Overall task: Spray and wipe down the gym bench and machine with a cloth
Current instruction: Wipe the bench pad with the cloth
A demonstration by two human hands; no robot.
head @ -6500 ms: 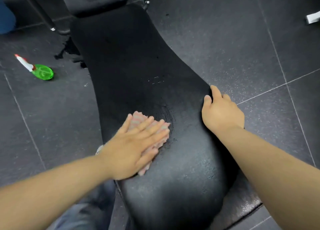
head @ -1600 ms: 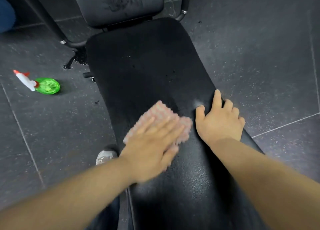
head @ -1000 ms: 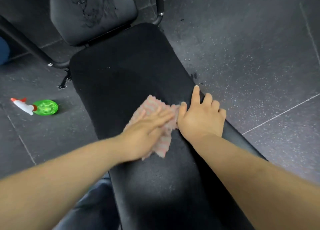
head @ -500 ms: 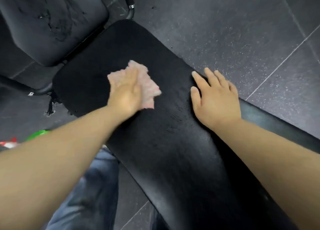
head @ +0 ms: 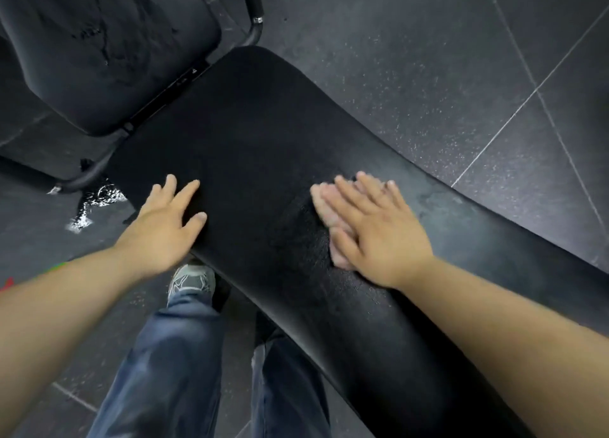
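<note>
Cloth [head: 321,203] under flat right hand [head: 375,233] (fingers straight) on bench [head: 257,134]; left hand [head: 163,222] spread.

The right hand [head: 382,236] lies flat, fingers straight, on a pink cloth [head: 321,203] pressed to the black gym bench [head: 263,134]. The left hand [head: 161,230] rests spread on the bench's left edge, above a grey shoe [head: 191,281] and blue jeans [head: 171,355].

Cloth [head: 324,207] on bench [head: 263,141] under right hand [head: 379,236] — left hand [head: 161,227] at bench's left edge.
</note>
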